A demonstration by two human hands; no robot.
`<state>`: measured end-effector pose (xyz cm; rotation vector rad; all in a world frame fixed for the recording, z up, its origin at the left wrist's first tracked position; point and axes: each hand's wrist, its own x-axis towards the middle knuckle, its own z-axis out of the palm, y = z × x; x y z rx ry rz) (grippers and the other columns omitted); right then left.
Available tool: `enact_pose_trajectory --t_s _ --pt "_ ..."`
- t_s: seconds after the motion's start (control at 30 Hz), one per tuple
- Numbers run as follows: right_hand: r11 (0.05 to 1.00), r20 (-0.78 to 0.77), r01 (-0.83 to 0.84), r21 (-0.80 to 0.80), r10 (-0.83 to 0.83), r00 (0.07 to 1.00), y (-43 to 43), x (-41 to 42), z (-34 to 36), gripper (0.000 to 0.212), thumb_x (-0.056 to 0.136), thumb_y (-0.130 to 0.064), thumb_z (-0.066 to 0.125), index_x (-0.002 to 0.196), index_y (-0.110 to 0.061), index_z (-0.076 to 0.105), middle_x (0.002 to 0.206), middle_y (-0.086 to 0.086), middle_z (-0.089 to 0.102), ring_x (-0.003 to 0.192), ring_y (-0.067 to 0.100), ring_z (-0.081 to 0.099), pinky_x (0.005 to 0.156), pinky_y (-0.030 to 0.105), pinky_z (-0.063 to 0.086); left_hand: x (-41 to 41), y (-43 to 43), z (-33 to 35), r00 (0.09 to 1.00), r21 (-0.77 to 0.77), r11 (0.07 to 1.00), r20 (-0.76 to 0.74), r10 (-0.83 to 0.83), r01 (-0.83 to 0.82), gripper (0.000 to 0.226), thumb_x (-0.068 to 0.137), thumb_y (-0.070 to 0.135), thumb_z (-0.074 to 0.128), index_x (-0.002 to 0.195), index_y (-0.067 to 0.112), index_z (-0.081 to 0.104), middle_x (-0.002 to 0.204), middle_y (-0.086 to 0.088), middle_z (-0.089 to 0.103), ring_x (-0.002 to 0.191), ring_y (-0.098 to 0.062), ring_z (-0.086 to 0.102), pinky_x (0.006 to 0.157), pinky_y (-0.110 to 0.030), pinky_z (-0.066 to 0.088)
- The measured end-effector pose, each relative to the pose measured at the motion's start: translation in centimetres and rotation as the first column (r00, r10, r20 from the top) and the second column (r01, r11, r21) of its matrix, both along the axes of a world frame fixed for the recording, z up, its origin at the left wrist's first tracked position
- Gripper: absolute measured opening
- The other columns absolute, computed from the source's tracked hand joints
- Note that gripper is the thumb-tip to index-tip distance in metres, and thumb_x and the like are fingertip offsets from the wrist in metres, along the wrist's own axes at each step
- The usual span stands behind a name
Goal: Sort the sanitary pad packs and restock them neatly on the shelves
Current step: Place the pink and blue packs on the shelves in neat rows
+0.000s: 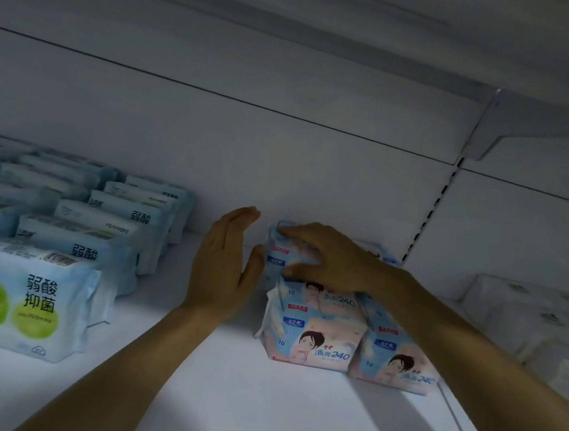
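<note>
Left hand (221,264) flat, fingers straight, edge-on; right hand (327,257) palm down, fingers spread.

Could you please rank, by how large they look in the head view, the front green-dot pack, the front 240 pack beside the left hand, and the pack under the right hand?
1. Front green-dot pack, though it is cut off at the edge.
2. Front 240 pack.
3. Pack under the right hand, partly covered and farther back, so its true size is unsure.
</note>
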<state>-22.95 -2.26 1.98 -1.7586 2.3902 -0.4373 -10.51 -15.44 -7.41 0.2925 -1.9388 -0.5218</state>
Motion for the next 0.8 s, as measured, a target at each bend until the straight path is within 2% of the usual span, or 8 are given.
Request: enact_pose_trajectory --t_s 0.13,0.23,0.33,0.47,0.53,0.67,0.73,0.8 --pt "0.986 -0.07 0.121 -0.112 -0.129 0.989 1.7 0.0 -1.1 0.071 0.089 -0.063 0.047 0.147 -0.025 0.034 0.153 0.001 0.035 0.139 0.018 0.032 0.115 0.04 0.025 0.0 2.1 0.8 0.939 0.45 0.878 0.203 -0.277 0.161 0.057 0.093 0.063 0.017 0.143 0.038 0.027 0.146 0.019 0.033 0.136 -0.001 0.033 0.109 -0.021 0.026" --pt "0.976 -0.274 0.162 -0.143 -0.197 0.941 4.3 0.7 -1.3 0.081 0.083 -0.074 0.02 0.15 -0.029 0.027 0.156 -0.001 0.028 0.144 0.017 0.024 0.119 0.042 0.016 -0.3 3.8 1.8 0.819 0.82 0.459 -0.02 -0.574 0.341 0.036 0.092 0.06 0.014 0.099 0.054 0.049 0.101 0.033 0.052 0.091 0.015 0.056 0.099 -0.015 0.037" --pt "0.916 -0.355 0.386 -0.109 -0.398 0.846 7.4 -0.1 -1.8 0.082 0.08 -0.072 0.009 0.152 -0.032 0.015 0.161 -0.001 0.015 0.148 0.017 0.01 0.12 0.041 0.004 -0.5 3.9 1.4 0.726 0.893 0.211 -0.165 -0.668 0.398 0.055 0.073 0.074 0.019 0.093 0.054 0.066 0.1 0.027 0.067 0.097 0.002 0.064 0.1 -0.034 0.043" --pt "0.837 -0.156 0.533 -0.124 -0.547 0.823 8.2 -1.5 -3.5 0.069 0.094 -0.064 0.013 0.148 -0.024 0.027 0.154 0.006 0.031 0.14 0.024 0.029 0.113 0.035 0.022 -1.2 3.8 0.6 0.7 0.914 0.152 -0.172 -0.693 0.375 0.07 0.076 0.072 0.024 0.123 0.034 0.058 0.117 0.003 0.069 0.107 -0.019 0.066 0.097 -0.043 0.049" --pt "0.804 0.193 0.553 -0.216 -0.52 0.832 7.6 -1.0 -3.1 0.058 0.097 -0.057 0.027 0.144 -0.024 0.034 0.145 0.0 0.043 0.13 0.018 0.043 0.111 0.032 0.031 -1.3 4.0 0.4 0.691 0.917 0.174 -0.137 -0.71 0.36 0.071 0.082 0.069 0.021 0.131 0.029 0.053 0.118 0.001 0.069 0.106 -0.021 0.067 0.093 -0.042 0.053" --pt "0.536 0.695 0.75 -0.388 -0.365 0.62 8.6 -2.5 -0.9 0.033 0.1 -0.049 0.035 0.116 -0.025 0.049 0.114 -0.005 0.059 0.089 -0.002 0.055 0.08 0.014 0.04 -1.7 3.7 -0.2 0.717 0.921 0.173 -0.144 -0.682 0.349 0.059 0.093 0.062 0.017 0.125 0.031 0.056 0.106 0.006 0.073 0.095 -0.017 0.071 0.073 -0.029 0.058" --pt "0.448 0.762 0.819 -0.359 -0.367 0.534 10.4 -4.3 -0.9 0.042 0.1 -0.05 0.036 0.124 -0.019 0.051 0.13 0.003 0.056 0.108 0.013 0.053 0.092 0.026 0.035 -1.8 3.7 -0.2 0.718 0.917 0.169 -0.157 -0.678 0.36 0.057 0.095 0.061 0.016 0.122 0.032 0.057 0.103 0.007 0.074 0.094 -0.017 0.071 0.072 -0.029 0.058" --pt "0.504 0.783 0.84 -0.203 -0.431 0.448 11.5 -4.7 -1.9 0.055 0.098 -0.056 0.033 0.131 -0.015 0.05 0.13 0.008 0.058 0.116 0.023 0.055 0.099 0.034 0.039 -2.0 3.6 -0.5 0.717 0.917 0.169 -0.158 -0.679 0.362 0.056 0.094 0.06 0.017 0.124 0.032 0.055 0.104 0.008 0.074 0.094 -0.017 0.071 0.072 -0.029 0.059"
